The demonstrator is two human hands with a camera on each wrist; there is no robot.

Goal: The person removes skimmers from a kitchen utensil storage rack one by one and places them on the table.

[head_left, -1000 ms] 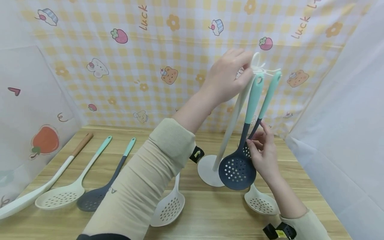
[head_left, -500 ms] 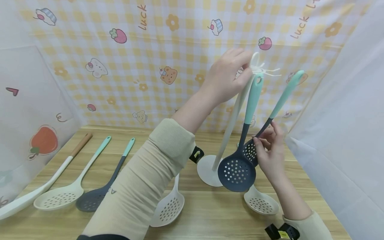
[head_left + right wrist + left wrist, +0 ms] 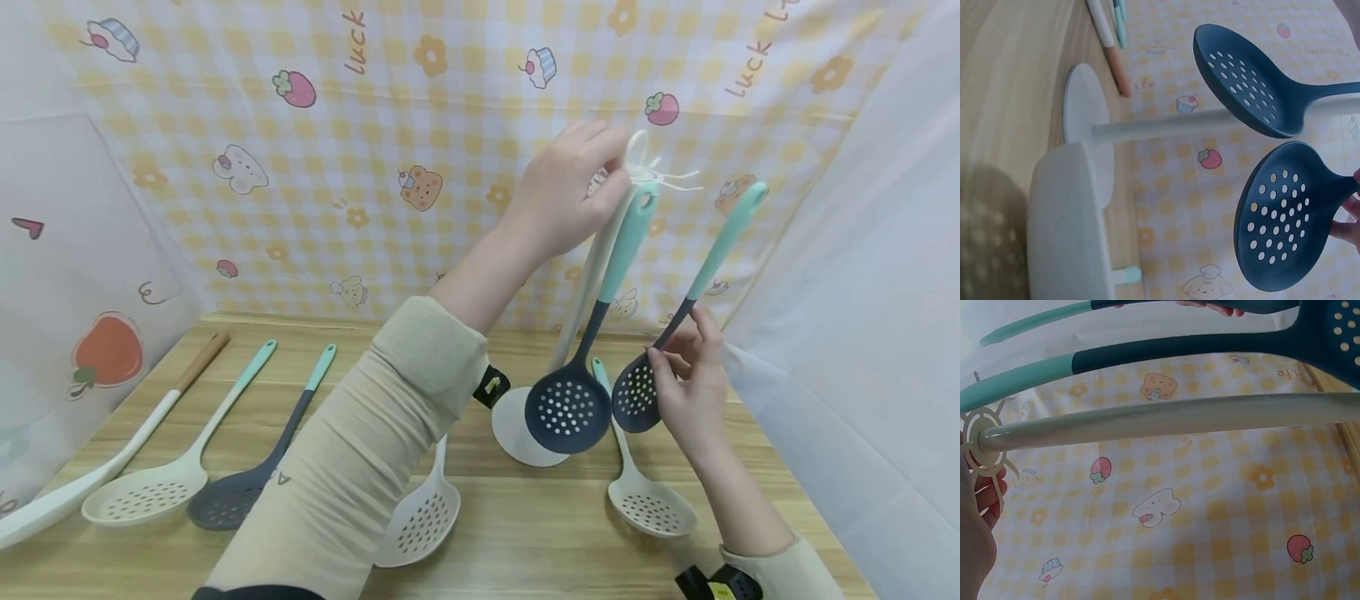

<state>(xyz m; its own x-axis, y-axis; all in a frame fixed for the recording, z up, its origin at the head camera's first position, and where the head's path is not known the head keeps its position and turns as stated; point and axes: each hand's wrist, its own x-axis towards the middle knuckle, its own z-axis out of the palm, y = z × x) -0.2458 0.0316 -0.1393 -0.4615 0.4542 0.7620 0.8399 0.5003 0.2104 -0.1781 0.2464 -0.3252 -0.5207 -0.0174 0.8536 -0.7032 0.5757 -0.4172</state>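
Note:
My left hand grips the hooked top of a white utensil rack, which leans slightly. From one hook hangs a dark blue skimmer with a mint handle, its round perforated bowl over the rack's base. My right hand pinches a second dark blue skimmer by the lower stem, just above its bowl. That skimmer's mint handle tip is apart from the hooks, up and to the right. In the right wrist view the held skimmer's bowl is close to the hanging one.
On the wooden table lie a cream skimmer under my right hand and a cream slotted turner by my left sleeve. At left lie a dark slotted turner, a cream slotted one and a wooden-handled white utensil.
The right hand has drawn its skimmer off the rack's hook and moved it right. The hanging skimmer has swung left. The left hand stays at the rack's top.

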